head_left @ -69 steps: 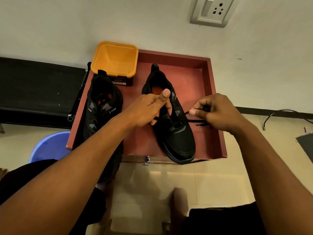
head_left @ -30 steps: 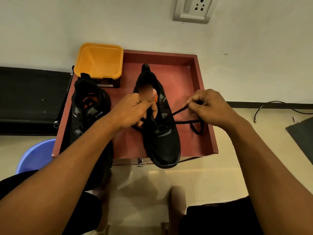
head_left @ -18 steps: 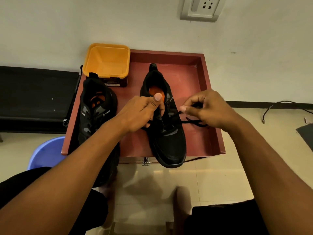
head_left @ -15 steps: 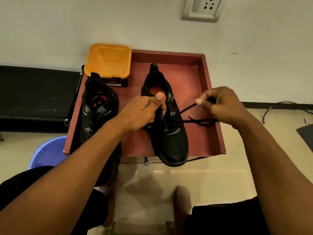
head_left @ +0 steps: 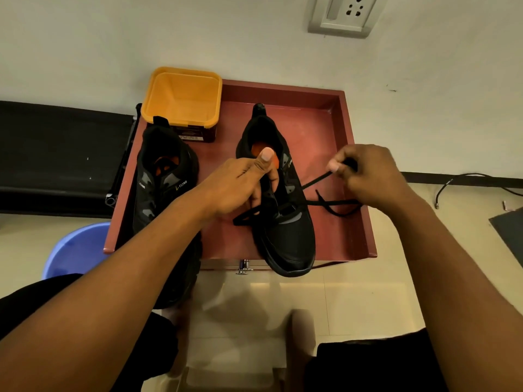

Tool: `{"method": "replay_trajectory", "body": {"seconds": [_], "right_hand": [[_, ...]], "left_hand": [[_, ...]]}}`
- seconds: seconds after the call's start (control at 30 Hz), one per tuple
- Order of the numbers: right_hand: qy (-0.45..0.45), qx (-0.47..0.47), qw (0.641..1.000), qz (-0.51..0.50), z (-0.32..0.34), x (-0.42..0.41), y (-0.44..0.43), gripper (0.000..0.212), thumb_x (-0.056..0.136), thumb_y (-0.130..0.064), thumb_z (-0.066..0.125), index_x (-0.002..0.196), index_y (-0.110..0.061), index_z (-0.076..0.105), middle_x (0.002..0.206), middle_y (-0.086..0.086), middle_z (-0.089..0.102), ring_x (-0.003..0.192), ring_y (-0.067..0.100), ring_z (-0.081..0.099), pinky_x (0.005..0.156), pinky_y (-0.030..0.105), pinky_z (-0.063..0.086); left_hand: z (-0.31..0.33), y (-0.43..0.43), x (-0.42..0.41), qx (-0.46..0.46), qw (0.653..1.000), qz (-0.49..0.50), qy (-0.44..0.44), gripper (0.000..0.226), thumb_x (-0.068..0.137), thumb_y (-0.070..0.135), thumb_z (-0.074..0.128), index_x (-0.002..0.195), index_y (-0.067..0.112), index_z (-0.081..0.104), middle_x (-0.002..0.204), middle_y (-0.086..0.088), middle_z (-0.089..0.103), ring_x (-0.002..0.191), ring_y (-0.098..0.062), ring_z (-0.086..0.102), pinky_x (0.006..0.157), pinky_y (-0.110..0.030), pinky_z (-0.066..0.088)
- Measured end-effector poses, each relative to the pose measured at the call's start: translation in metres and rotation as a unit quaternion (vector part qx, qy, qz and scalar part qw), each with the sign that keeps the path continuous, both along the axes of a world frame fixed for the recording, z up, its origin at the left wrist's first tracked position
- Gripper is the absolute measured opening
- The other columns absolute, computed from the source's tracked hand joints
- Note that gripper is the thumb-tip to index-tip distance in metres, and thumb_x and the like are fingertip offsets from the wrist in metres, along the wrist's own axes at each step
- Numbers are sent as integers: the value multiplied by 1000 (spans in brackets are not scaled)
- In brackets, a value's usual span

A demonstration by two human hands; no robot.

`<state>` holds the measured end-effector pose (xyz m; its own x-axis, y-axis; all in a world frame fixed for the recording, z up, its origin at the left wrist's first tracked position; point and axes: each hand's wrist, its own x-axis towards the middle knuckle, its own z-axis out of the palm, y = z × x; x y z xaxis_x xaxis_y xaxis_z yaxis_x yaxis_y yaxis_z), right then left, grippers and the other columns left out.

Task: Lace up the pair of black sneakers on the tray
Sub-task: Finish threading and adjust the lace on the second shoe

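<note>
Two black sneakers with orange insoles stand on a dark red tray [head_left: 317,114], toes toward me. On the right sneaker [head_left: 288,236] my left hand [head_left: 237,185] grips the tongue and upper edge, thumb up over the opening. To its right, my right hand [head_left: 370,176] pinches one end of the black lace [head_left: 314,182] and holds it taut from an eyelet. A slack loop of the lace lies on the tray under that hand, and another end sticks out left of the shoe. My left forearm partly covers the left sneaker [head_left: 161,179].
An orange tub [head_left: 184,94] sits at the tray's back left corner against the wall. A blue bucket [head_left: 73,250] stands on the floor at the left, beside a black bench [head_left: 56,154]. A wall socket [head_left: 342,15] and a floor cable [head_left: 464,182] are at the right.
My right hand has drawn the lace out to the right and up, tightening it from the eyelet. My left hand stays on the right sneaker's tongue.
</note>
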<state>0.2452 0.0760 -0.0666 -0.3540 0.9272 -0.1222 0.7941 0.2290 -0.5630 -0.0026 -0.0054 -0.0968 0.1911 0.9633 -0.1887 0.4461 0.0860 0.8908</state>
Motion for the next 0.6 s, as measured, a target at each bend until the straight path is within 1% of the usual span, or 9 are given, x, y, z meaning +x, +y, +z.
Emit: {"method": "replay_trajectory", "body": {"seconds": [0.07,0.13,0.2,0.27,0.3,0.37,0.43,0.47,0.6], "right_hand": [[15,12,999,-44,1,11,6,11,102,-15,65,95,-22,71,90,-8,69,88,11,66,87,32,54],[26,-39,998,-48,-2,14,5,11,104,-16,63,96,-19,70,90,-5,72,85,13,70,85,38,60],[46,-99,994,-16,-4,8,-2,14,104,-6,59,101,-16,69,98,-1,74,85,14,74,82,37,64],[79,-139,987,12,-3,2,-8,30,100,9,52,107,-15,68,105,2,75,87,12,77,81,29,64],[91,-149,984,28,-3,-2,-10,34,99,12,51,110,-16,69,105,3,75,88,13,77,81,26,63],[95,-145,982,69,-2,-11,-14,26,99,0,60,110,-21,71,102,1,76,89,15,76,78,24,60],[69,-113,985,110,-3,-17,-16,11,95,-22,75,103,-28,74,97,-6,75,91,12,72,82,29,57],[60,-104,985,127,-4,-20,-17,10,91,-30,79,100,-30,74,95,-8,75,91,10,71,83,31,57],[39,-94,983,152,-7,-28,-21,9,90,-33,81,92,-34,72,92,-9,73,83,14,72,73,49,63]], "left_hand": [[0,0,0,8,1000,-2,6,77,94,74,9,88,26,70,62,-10,69,69,-21,68,80,-35,51],[0,1,2,12,1000,-4,8,78,93,74,9,87,26,70,62,-10,69,68,-20,68,81,-34,51],[-1,2,2,16,1000,-1,14,78,94,73,9,88,26,71,62,-9,69,66,-17,67,79,-32,49],[-3,3,3,18,1000,1,15,77,96,73,10,90,27,71,61,-8,68,66,-17,67,78,-33,50],[-3,3,3,19,1000,2,14,77,96,73,10,91,27,71,60,-8,68,66,-18,68,78,-33,51],[-4,2,3,23,1000,6,13,76,96,73,11,91,26,71,61,-9,67,66,-20,68,77,-32,51],[-5,2,4,28,999,15,11,75,96,73,13,91,27,72,61,-8,67,66,-20,68,76,-31,51],[-5,2,4,29,999,18,12,74,96,73,14,92,27,72,61,-8,68,66,-20,68,76,-32,51],[-7,3,4,34,999,19,22,73,97,71,15,92,27,72,61,-9,68,64,-21,68,73,-32,52]]}}
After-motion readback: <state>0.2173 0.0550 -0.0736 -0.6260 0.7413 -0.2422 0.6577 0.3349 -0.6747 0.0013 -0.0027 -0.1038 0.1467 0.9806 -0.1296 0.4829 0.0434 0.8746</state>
